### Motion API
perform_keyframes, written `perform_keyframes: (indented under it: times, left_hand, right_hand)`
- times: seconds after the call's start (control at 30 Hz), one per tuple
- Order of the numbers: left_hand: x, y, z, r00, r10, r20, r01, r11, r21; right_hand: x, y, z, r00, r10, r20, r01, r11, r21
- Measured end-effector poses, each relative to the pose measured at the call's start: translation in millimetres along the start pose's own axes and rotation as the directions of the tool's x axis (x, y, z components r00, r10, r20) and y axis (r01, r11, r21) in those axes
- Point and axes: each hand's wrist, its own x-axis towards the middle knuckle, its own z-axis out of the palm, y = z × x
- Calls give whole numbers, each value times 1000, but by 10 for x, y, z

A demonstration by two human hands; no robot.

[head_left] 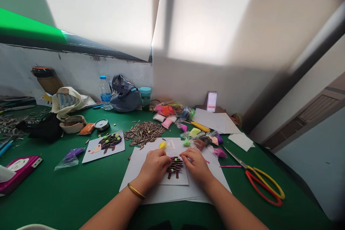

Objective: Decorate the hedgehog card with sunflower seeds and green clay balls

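Observation:
A craft hedgehog (176, 164) with a body of sunflower seeds, green clay dots and brown legs lies on a white card (180, 181) between my hands. My left hand (152, 169), with a gold bangle on its wrist, has its fingers closed at the hedgehog's left side. What they pinch, if anything, is hidden. On the other side, my right hand (198, 167) has thumb and forefinger brought together by the upper right of the body; anything between the tips is too small to name. Beyond the left hand is a yellow clay lump (162, 145).
A finished-looking hedgehog card (105, 146) and a seed pile (145, 133) lie left of and behind the sheets. Bagged clay (201, 143) is at the back right. Large scissors (253, 172) lie open on the right. A purple clay bag (70, 156) rests on the left.

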Motion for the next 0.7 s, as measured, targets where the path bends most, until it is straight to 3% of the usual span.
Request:
perform_keyframes:
  times: [0.37, 0.7]
  left_hand:
    - [-22, -45, 28, 999, 13, -34, -14, 1000, -22]
    - [-21, -82, 26, 1000, -14, 5, 14, 1000, -17]
  right_hand:
    - [7, 17, 6, 1000, -8, -2, 8, 1000, 0]
    - [4, 20, 2, 1000, -15, 0, 15, 1000, -1]
